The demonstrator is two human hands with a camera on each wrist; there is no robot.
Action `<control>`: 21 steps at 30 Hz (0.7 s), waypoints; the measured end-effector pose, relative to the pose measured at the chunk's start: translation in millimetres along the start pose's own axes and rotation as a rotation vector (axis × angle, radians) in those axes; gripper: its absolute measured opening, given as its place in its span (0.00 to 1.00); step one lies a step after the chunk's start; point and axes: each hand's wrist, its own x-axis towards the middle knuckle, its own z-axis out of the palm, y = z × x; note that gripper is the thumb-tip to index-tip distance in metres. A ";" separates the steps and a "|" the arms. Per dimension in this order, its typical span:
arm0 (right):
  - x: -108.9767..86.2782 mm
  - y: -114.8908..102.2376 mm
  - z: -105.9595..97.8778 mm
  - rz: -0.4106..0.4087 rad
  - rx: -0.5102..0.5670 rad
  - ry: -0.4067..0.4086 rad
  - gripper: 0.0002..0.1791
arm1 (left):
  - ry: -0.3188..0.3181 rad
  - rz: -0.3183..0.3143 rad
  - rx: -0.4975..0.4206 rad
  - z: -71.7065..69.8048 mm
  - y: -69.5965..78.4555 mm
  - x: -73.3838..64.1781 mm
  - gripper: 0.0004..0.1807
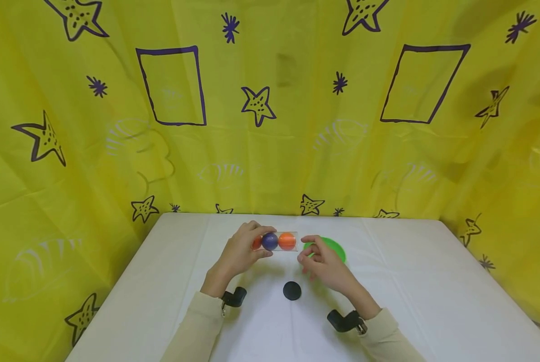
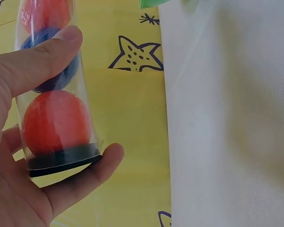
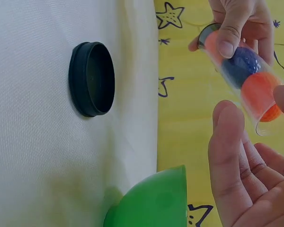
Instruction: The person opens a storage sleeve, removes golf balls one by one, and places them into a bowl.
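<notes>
My left hand (image 1: 242, 247) grips a clear tube (image 1: 279, 241) held sideways above the table, thumb and fingers around its closed end. Inside it, a dark blue ball (image 1: 270, 241) sits between two orange-red balls, one being the outer orange ball (image 1: 287, 241). A black cap (image 2: 64, 161) closes the end within the left palm. The tube's other end is uncapped and faces my right hand (image 1: 326, 264), whose fingers are loosely bent, hold nothing and stand apart from the rim. A loose black lid (image 1: 292, 290) lies on the table below, hollow side up.
A green bowl (image 1: 336, 248) stands on the white-covered table (image 1: 414, 281), partly behind the right hand. Yellow patterned curtain (image 1: 260, 151) hangs at the back and both sides. Black wrist cameras sit on both wrists, low over the table.
</notes>
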 end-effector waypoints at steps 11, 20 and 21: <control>0.3 1.2 -1.8 -0.022 0.044 -0.006 0.29 | 0.014 0.057 0.002 -2.9 3.3 -0.4 0.29; 1.2 4.5 -2.2 -0.038 0.050 -0.014 0.29 | 0.041 0.084 0.022 -5.1 6.2 0.2 0.28; 1.2 4.7 -2.2 -0.038 0.053 -0.015 0.29 | 0.043 0.086 0.024 -5.1 6.4 0.2 0.28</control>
